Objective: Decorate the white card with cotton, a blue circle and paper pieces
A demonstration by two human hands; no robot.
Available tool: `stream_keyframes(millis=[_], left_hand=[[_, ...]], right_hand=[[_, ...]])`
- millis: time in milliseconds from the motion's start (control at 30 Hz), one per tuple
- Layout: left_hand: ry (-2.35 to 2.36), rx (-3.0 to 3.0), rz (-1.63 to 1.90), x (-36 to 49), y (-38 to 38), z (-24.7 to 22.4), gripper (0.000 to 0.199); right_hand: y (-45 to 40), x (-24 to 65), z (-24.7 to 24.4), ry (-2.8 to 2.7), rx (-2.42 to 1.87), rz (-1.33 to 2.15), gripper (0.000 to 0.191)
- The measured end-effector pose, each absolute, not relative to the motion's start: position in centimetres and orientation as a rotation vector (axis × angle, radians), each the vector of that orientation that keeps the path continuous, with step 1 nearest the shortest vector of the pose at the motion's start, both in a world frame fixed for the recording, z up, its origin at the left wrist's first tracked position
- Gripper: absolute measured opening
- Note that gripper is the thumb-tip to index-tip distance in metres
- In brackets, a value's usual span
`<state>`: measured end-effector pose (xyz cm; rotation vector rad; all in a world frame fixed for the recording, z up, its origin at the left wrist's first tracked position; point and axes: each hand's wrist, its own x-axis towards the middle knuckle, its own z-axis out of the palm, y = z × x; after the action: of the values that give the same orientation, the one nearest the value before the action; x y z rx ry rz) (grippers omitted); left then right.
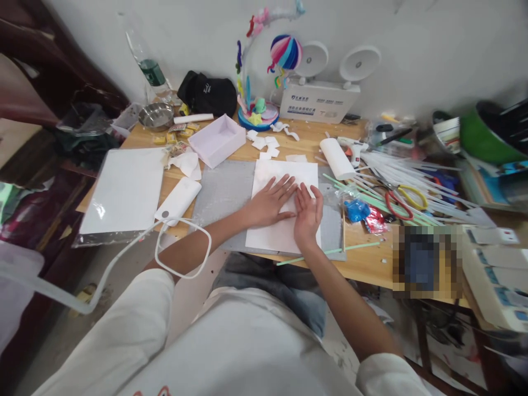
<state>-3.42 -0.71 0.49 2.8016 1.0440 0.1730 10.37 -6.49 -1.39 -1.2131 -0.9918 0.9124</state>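
Note:
A white sheet of paper (264,239) lies on a grey mat (223,192) in front of me. My left hand (272,202) rests flat on the sheet, palm down, with its fingers spread. Beside it my right hand (307,217) leans on its outer edge over the sheet's right half, palm turned towards the left hand, fingers loosely extended. Neither hand grasps anything. A thin green strip (350,246) runs under my right wrist along the mat's front edge.
A pale box (218,140), paper scraps (264,144) and a white roll (336,158) lie behind the mat. To the right are scissors (406,199), white strips (396,170) and a glue gun (350,147). A white device with a cable (179,201) and bagged sheets (127,190) lie left.

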Motion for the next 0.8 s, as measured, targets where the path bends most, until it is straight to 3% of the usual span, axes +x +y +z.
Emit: stream_keyframes(millis=[200,800], left_hand=[[0.961,2.820,0.467,-3.9,0.4,-0.2,0.093],[0.980,2.786,0.437,-5.5,-1.5,0.4,0.090]], right_hand=[[-6.7,10.1,-0.4,-0.720,-1.044,0.989,0.047],[-6.8,10.1,-0.1,-0.832,-1.101,1.006,0.051]])
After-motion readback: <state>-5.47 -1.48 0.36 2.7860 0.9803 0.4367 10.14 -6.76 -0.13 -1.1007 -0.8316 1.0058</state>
